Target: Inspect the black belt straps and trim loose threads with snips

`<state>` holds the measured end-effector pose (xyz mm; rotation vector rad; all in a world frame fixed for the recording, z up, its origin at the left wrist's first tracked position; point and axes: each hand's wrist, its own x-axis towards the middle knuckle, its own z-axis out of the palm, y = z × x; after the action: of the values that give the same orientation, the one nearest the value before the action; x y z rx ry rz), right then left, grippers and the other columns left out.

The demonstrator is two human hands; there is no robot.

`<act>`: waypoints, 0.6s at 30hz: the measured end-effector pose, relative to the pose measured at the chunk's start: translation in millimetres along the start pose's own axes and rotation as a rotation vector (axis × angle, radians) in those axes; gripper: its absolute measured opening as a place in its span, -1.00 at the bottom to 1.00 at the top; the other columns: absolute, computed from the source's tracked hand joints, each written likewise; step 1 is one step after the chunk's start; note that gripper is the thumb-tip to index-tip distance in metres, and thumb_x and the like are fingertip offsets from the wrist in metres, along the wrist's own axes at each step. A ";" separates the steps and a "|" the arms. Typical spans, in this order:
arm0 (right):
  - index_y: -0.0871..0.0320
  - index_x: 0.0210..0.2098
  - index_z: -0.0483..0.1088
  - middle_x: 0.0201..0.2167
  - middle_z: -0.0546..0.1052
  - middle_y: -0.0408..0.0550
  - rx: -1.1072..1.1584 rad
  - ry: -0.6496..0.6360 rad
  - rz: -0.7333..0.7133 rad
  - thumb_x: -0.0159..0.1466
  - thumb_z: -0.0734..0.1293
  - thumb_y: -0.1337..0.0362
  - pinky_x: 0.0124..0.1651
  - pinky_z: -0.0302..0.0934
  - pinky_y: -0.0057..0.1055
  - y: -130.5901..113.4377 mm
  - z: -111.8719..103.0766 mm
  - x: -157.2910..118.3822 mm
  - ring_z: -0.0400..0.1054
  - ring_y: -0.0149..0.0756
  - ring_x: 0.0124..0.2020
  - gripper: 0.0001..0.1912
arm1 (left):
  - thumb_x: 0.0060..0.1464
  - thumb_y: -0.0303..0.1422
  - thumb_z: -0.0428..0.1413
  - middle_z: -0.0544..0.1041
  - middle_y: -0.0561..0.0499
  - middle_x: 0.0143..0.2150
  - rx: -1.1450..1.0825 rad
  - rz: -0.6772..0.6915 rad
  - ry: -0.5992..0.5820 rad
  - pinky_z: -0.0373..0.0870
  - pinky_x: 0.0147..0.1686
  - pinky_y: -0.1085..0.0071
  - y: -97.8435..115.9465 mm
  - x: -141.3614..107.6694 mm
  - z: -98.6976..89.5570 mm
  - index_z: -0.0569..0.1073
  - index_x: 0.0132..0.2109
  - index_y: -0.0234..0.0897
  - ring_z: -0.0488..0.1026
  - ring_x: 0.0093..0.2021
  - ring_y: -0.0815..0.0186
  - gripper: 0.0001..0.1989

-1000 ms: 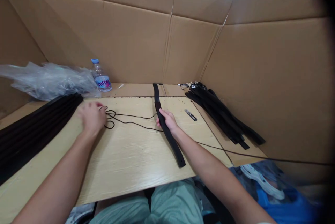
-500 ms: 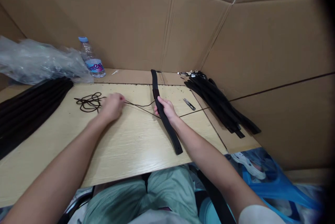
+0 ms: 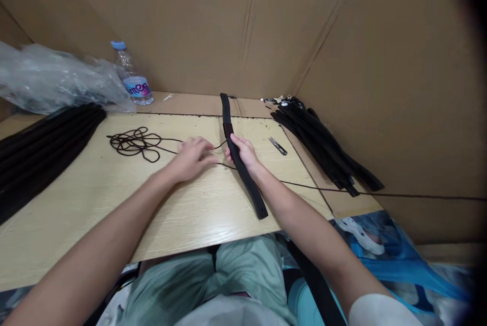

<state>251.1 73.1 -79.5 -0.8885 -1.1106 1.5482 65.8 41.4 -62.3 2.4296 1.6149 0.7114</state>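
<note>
My right hand grips a long black strap near its middle, thumb on top. Around the strap, just above the thumb, is a dark brown wrapped band. My left hand is left of the strap, fingers and thumb apart and pointing toward it, slightly blurred. Thin dark cord passes beneath the left hand and runs to the strap. Left of that hand, the rest of the cord lies in a loose tangled pile on the table.
Small thread snips lie right of the strap. Black strips are bundled at right and left. A water bottle and plastic bag stand at the back left. Cardboard walls enclose the table. One cord stretches off right.
My left hand has moved right toward the strap, and its fingers have opened from a pinch on the cord. The cord at right hangs lower. My right hand still holds the strap.
</note>
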 end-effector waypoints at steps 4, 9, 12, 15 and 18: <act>0.20 -0.57 0.26 -0.71 0.43 -0.15 -0.020 0.004 0.002 0.18 0.31 -0.02 -0.71 0.09 -0.60 -0.6 0.1 -0.5 0.24 -0.48 -0.77 -0.58 | 0.17 -0.21 0.01 0.45 -0.03 -0.15 0.024 0.180 -0.124 0.11 -0.07 0.20 13.1 0.6 22.9 0.41 -0.25 -0.23 0.29 -0.09 0.19 -0.80; 0.20 -0.55 0.26 -0.71 0.42 -0.16 -0.032 0.016 0.004 0.17 0.33 -0.03 -0.71 0.09 -0.61 -1.6 1.1 -0.9 0.24 -0.49 -0.77 -0.58 | 0.18 -0.20 -0.02 0.43 -0.03 -0.20 -0.028 0.199 -0.096 0.15 -0.10 0.26 3.8 -0.6 22.6 0.37 -0.25 -0.24 0.29 -0.14 0.21 -0.80; 0.20 -0.56 0.25 -0.71 0.43 -0.15 -0.026 0.014 0.002 0.18 0.32 -0.02 -0.72 0.08 -0.61 -1.6 1.2 -1.2 0.24 -0.49 -0.77 -0.58 | 0.17 -0.18 -0.01 0.43 -0.03 -0.16 -0.024 0.225 -0.132 0.17 -0.09 0.26 5.5 0.7 24.8 0.38 -0.23 -0.22 0.30 -0.11 0.20 -0.78; 0.20 -0.56 0.24 -0.71 0.42 -0.15 -0.018 0.018 0.004 0.21 0.30 0.02 -0.73 0.08 -0.61 -1.7 1.0 -1.5 0.24 -0.49 -0.77 -0.60 | 0.19 -0.23 -0.04 0.44 -0.05 -0.18 0.042 0.181 -0.131 0.19 -0.09 0.24 2.8 5.1 23.4 0.39 -0.27 -0.25 0.31 -0.10 0.17 -0.79; 0.20 -0.55 0.23 -0.72 0.41 -0.16 -0.010 0.029 0.012 0.22 0.30 0.03 -0.72 0.10 -0.60 -1.8 0.6 -1.7 0.23 -0.49 -0.78 -0.61 | 0.18 -0.28 -0.02 0.44 -0.10 -0.19 0.120 -0.080 -0.048 0.21 -0.06 0.19 -17.6 6.0 3.8 0.41 -0.28 -0.31 0.32 -0.08 0.13 -0.80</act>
<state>251.5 71.4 -77.6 -0.9233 -1.0945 1.5360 54.8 54.6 -70.2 2.4253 1.7735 0.5551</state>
